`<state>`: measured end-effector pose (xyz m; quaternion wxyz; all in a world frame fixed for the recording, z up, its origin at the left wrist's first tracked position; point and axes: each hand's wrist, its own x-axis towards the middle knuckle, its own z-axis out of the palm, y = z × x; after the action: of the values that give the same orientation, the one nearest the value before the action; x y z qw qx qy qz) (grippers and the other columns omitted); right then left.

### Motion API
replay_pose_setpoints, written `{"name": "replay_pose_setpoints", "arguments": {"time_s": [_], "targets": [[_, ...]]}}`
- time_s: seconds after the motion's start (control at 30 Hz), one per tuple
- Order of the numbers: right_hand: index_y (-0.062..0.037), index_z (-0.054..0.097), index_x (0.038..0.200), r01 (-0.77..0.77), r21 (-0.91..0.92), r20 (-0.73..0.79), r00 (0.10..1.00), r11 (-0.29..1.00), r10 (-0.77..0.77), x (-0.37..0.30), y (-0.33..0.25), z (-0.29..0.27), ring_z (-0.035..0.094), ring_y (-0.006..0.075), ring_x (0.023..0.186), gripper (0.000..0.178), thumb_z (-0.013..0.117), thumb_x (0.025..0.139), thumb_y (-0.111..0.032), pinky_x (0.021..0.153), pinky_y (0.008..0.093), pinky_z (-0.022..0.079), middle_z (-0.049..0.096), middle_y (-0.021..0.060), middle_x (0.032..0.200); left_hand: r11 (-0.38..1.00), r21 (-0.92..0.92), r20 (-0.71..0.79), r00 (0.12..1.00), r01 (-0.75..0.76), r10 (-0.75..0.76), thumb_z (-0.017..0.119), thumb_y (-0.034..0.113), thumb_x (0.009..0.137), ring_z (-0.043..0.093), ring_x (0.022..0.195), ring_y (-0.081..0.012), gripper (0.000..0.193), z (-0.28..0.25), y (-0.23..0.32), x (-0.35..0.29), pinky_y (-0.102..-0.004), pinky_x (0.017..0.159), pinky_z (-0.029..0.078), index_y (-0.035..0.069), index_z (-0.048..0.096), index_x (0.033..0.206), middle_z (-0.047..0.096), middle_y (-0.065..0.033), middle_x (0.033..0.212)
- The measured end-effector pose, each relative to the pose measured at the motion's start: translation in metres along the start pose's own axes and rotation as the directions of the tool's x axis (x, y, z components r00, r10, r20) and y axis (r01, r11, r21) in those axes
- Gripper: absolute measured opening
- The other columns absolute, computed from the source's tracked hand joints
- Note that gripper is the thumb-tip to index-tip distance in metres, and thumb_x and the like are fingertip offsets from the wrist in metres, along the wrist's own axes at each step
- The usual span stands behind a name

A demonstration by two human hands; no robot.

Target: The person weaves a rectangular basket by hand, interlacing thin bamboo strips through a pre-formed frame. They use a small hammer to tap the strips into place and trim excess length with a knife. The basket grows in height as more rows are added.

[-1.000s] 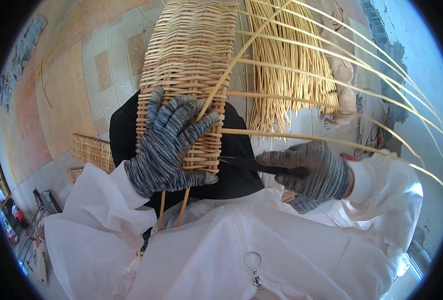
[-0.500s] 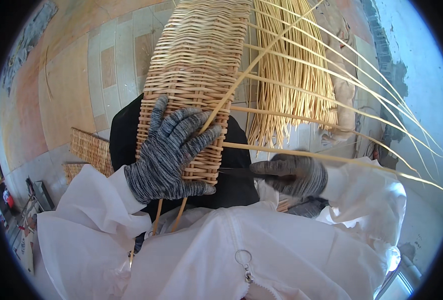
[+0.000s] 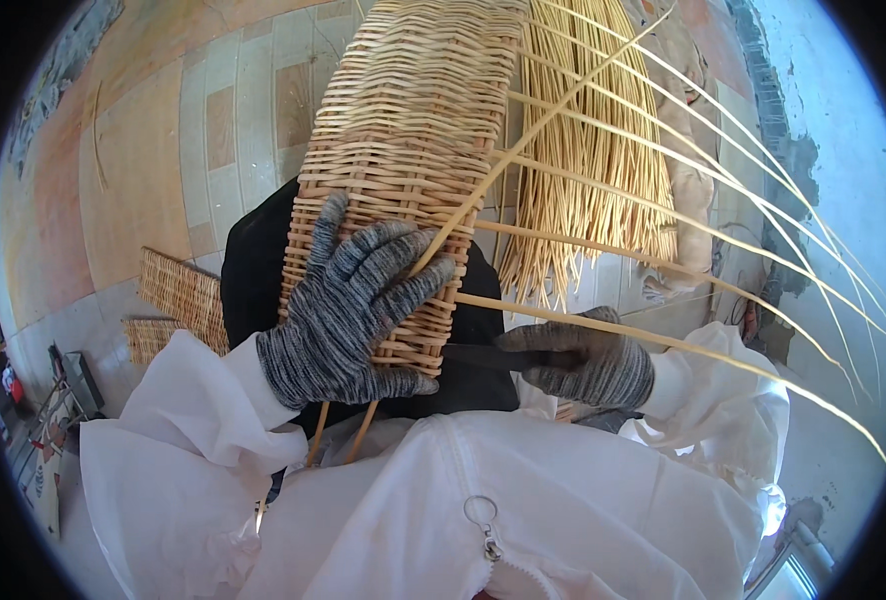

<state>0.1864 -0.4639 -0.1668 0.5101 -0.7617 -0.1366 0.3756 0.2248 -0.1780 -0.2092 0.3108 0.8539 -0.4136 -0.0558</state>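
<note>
A long woven wicker panel [image 3: 403,130] lies over the black cloth [image 3: 253,260] on my lap. My left hand [image 3: 338,310], in a grey knitted glove, rests on its near part with fingers spread and the thumb along the near end. A thick rod [image 3: 523,142] slants from the upper right down to the left fingers. My right hand [image 3: 603,365], in a like glove, grips a dark, flat-bladed knife [image 3: 483,358]. The blade reaches the panel's right edge near its lower corner; I cannot tell if it touches. One long loose rod [image 3: 703,345] passes over the right hand.
Several long rods fan out rightward from the panel. Two stake ends [image 3: 363,433] stick out at its near end. Beyond lies a large bundle of cut rods [image 3: 588,170]. Smaller woven pieces [image 3: 178,295] lie on the tiled floor [image 3: 133,190] at left. A wall [image 3: 853,190] stands at right.
The panel, with my left hand on it, has shifted slightly right and the rods have swung with it. The knife has turned so that its flat side shows wider.
</note>
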Motion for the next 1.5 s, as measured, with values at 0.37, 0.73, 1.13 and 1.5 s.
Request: {"name": "replay_pose_setpoints", "arguments": {"time_s": [0.37,0.73,1.13,1.5], "targets": [[-0.0102,0.052,0.127,-0.003,-0.136,0.204,0.979,0.991,0.031,-0.003,-0.016,0.0,0.059,0.0194,0.059,0.047,0.057,0.081,-0.015,0.059,0.0324,0.052,0.059,0.0102,0.073,0.999,-0.038,0.065,0.998,0.002,0.001,0.069,0.067,0.062,0.037,0.126,-0.0338,0.092,-0.021,0.006,0.001,-0.0552,0.11,0.012,0.016,0.046,0.134,0.044,-0.0158,0.13],[-0.0157,0.057,0.122,-0.072,-0.995,-0.103,0.589,0.075,-0.802,0.003,-0.043,0.047,0.061,0.0274,0.058,0.046,0.063,0.077,-0.023,0.053,0.0375,0.049,0.063,0.0072,0.074,0.992,-0.1,-0.034,0.997,0.071,-0.075,0.074,0.063,0.06,0.033,0.128,-0.0379,0.095,-0.008,0.013,-0.007,-0.0466,0.111,0.019,0.015,0.043,0.136,0.04,-0.0217,0.133],[0.0065,0.055,0.1,0.274,0.355,-0.508,0.859,0.894,-0.061,-0.063,-0.039,0.093,0.066,0.0308,0.083,0.036,0.051,0.095,-0.029,0.073,0.0379,0.056,0.064,0.0193,0.087,0.99,0.143,-0.027,1.0,-0.004,0.008,0.07,0.056,0.066,0.03,0.133,-0.0303,0.085,-0.007,0.027,-0.017,-0.0562,0.111,0.006,0.02,0.041,0.138,0.035,-0.007,0.144],[0.0048,0.057,0.101,0.521,0.418,-0.866,0.475,0.744,0.155,-0.121,0.026,0.096,0.068,0.0299,0.071,0.035,0.064,0.086,-0.027,0.066,0.0408,0.057,0.066,0.0204,0.081,0.983,0.162,0.09,0.994,-0.082,0.068,0.07,0.06,0.064,0.03,0.133,-0.0313,0.083,-0.016,0.021,-0.007,-0.0525,0.113,0.009,0.021,0.047,0.134,0.041,-0.0068,0.141]]}}
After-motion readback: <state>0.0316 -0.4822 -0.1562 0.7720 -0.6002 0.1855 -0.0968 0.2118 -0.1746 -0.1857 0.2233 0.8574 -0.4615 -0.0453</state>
